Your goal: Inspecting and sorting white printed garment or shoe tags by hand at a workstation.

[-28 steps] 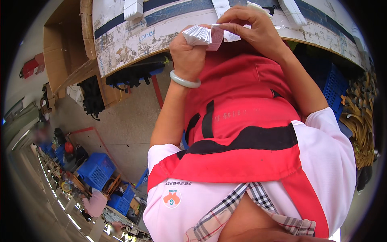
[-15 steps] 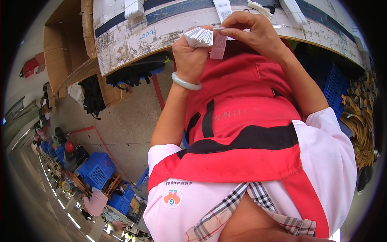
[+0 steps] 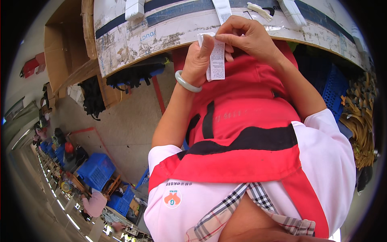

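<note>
My left hand (image 3: 198, 59) is closed around a stack of white printed labels (image 3: 217, 62), its thumb lying across the top one. The strips hang down over my red apron, just off the table's near edge. At the upper end of the stack, the thumb and forefinger of my right hand (image 3: 250, 39) pinch together at the label's corner. Whether they grip just one label or several is too small to make out. A pale bangle (image 3: 187, 82) circles my left wrist.
On the worn table (image 3: 169, 44) lie a bundle of white strips (image 3: 134, 9), another bundle (image 3: 292, 13), a long label strip (image 3: 222, 11) and an off-white piece (image 3: 260, 11). A cardboard box (image 3: 66, 48) stands left. Blue crates (image 3: 334, 86) and brown strips (image 3: 358, 121) are at right.
My left hand has turned, so the stack that showed its fanned edges now shows a printed face. My right hand has moved slightly left and down, against the stack's upper end.
</note>
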Action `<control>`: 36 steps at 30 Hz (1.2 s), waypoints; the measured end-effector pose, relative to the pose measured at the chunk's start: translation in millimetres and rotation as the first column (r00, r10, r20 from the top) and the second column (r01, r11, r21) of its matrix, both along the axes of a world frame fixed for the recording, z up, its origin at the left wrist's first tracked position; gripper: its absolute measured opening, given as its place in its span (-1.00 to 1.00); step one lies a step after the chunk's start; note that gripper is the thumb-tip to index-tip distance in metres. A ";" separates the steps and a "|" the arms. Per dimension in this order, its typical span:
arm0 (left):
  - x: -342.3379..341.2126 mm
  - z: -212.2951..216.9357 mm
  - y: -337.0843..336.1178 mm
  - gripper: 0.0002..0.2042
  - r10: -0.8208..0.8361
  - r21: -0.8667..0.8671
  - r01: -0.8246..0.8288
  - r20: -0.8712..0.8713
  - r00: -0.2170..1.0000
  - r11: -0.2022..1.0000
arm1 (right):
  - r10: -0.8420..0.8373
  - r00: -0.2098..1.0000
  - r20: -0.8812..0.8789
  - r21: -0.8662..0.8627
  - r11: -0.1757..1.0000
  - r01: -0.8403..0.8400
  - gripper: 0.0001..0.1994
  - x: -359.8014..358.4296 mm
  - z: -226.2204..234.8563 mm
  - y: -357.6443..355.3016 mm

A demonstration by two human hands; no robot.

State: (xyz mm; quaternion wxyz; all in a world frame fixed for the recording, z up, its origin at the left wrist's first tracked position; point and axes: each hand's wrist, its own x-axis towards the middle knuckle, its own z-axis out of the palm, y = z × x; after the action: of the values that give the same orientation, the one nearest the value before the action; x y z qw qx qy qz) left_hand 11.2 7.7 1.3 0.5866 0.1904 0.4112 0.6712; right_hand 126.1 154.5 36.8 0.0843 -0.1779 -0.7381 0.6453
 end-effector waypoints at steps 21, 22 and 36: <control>-4.9 -5.3 8.3 -0.88 0.277 -0.020 -0.296 -0.298 0.914 0.955 | -0.250 0.959 -0.132 0.591 0.757 0.279 -0.86 -29.3 -30.2 43.5; -3.9 -5.8 10.5 -0.87 0.262 -0.012 -0.278 -0.294 0.919 0.961 | -0.247 0.958 -0.149 0.533 0.796 0.288 -0.86 -29.2 -38.7 49.3; -12.0 -1.0 2.8 -0.80 0.395 0.271 -0.289 -0.681 0.617 0.918 | 0.034 0.979 -0.199 0.104 0.994 -0.014 -0.84 -5.8 -4.7 14.9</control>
State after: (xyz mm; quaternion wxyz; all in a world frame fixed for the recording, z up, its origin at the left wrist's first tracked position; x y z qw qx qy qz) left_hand -0.8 10.6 0.3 0.2232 0.3963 0.5909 0.6663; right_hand 120.2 169.4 32.0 0.1596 -0.0984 -0.7600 0.6223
